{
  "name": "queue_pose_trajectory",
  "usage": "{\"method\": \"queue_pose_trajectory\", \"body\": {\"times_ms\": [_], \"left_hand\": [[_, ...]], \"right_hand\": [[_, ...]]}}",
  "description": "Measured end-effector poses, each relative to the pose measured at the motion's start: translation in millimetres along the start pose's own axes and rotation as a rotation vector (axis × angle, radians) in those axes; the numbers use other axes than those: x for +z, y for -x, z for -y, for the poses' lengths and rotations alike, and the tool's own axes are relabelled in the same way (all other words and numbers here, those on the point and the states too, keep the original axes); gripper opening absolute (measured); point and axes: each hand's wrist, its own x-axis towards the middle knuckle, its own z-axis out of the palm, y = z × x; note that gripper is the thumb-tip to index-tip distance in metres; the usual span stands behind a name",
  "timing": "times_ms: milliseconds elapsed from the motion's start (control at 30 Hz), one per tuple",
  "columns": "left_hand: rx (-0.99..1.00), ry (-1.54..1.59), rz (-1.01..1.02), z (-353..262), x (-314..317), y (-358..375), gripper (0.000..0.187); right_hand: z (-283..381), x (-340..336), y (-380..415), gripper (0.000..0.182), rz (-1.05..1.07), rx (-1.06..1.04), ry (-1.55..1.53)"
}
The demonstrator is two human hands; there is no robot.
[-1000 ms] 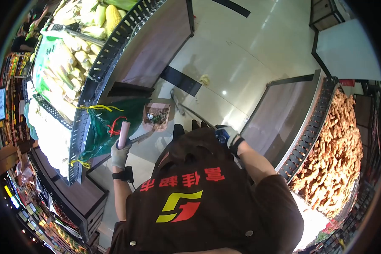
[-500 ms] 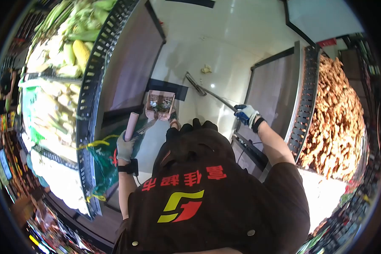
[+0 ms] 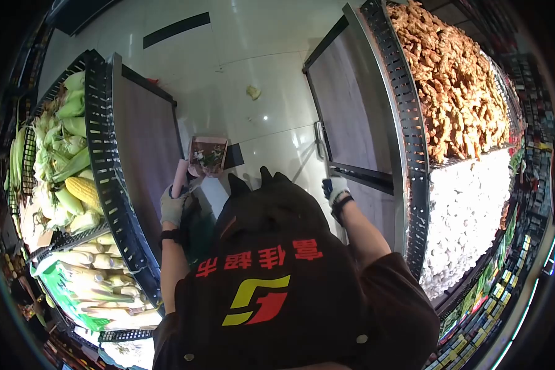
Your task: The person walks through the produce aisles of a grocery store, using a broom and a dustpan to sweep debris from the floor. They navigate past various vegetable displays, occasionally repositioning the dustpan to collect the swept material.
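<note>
My left hand (image 3: 171, 206), in a light work glove, is closed around the thick pink handle of a dustpan (image 3: 179, 179). The dustpan's pan (image 3: 224, 151) rests on the floor ahead, with leafy scraps and debris inside. My right hand (image 3: 335, 189), gloved in white and dark blue, grips the handle of a long-handled broom. Its narrow, bar-like broom head (image 3: 319, 140) is on the floor beside the right-hand display base. A pale yellowish scrap (image 3: 253, 92) lies on the floor farther ahead.
On the left stands a display with corn (image 3: 83, 190) behind a black slatted rail (image 3: 102, 123). The right display holds ginger (image 3: 453, 80) and a heap of white produce (image 3: 462, 216), probably garlic. Wood-panelled bases (image 3: 351, 92) border the tiled aisle (image 3: 271, 49).
The view has turned and moved along the aisle. My right hand has drawn the broom head closer and toward the right base. The dustpan stays in my left hand.
</note>
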Motion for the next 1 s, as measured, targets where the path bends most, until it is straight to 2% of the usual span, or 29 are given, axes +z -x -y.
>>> {"method": "queue_pose_trajectory", "body": {"times_ms": [67,133,167,233,267,333,400,467,533,567,600,633,667,700,767,833,933,1000], "left_hand": [[0.023,-0.048,0.002,6.1,4.0,-12.0,0.025],[0.047,-0.101,0.011,11.7,5.2,-18.7,0.026],[0.091,-0.103,0.002,12.5,6.3,-20.7,0.025],[0.147,-0.089,-0.013,11.0,8.7,-31.3,0.025],[0.121,-0.087,0.013,11.9,6.6,-34.7,0.025],[0.1,-0.074,0.035,10.9,2.0,-41.4,0.025],[0.109,-0.012,0.061,6.2,-3.8,-47.4,0.026],[0.109,-0.004,0.071,6.2,-7.3,-52.6,0.026],[0.113,0.002,0.081,3.4,-7.6,-59.2,0.026],[0.089,-0.024,0.074,1.2,-7.1,-60.9,0.025],[0.062,-0.052,0.069,-0.7,-5.9,-62.3,0.025],[0.062,-0.049,0.076,-6.1,-6.9,-64.0,0.025],[0.003,-0.029,0.134,-14.2,-9.4,-65.6,0.028],[-0.058,-0.009,0.185,-19.8,-9.8,-67.9,0.032],[-0.045,-0.017,0.17,-18.5,-5.1,-73.0,0.031],[-0.037,-0.035,0.144,-17.4,-4.1,-75.5,0.03],[-0.037,-0.091,0.134,-15.0,-1.4,-69.7,0.031],[-0.098,-0.077,0.142,-13.6,0.1,-68.4,0.032]], "right_hand": [[2.4,36.6,-31.0,0.023,0.128,0.085,-0.14],[-16.9,68.7,-65.2,0.023,0.319,0.063,-0.219],[-24.1,77.9,-53.2,0.022,0.303,-0.171,0.142],[5.4,102.2,31.6,0.016,0.15,-0.065,0.032],[-2.1,96.4,30.4,0.013,0.124,-0.098,0.014],[-18.3,77.0,14.7,0.011,0.267,-0.151,-0.09],[-13.6,69.8,49.8,0.012,0.257,-0.171,0.014],[-28.1,59.8,49.2,0.011,0.318,-0.168,-0.1],[-27.5,49.9,65.3,0.009,0.284,-0.134,-0.094],[-18.4,53.9,81.4,0.011,0.163,-0.08,-0.047],[-18.2,53.2,76.5,0.011,0.157,-0.082,-0.049],[-20.6,51.6,64.3,0.012,0.094,-0.099,-0.159],[-47.4,35.6,5.9,0.005,0.074,-0.454,0.381],[-74.4,19.2,-52.2,0.015,-0.148,-0.801,0.902],[-6.5,38.2,-12.7,0.016,-0.176,-0.927,1.834],[24.6,58.5,-54.2,0.023,-0.057,-0.997,2.461],[111.0,138.0,-1.1,0.029,0.009,-0.772,2.36],[132.4,167.0,-30.8,0.027,-0.006,-1.035,2.395]]}}
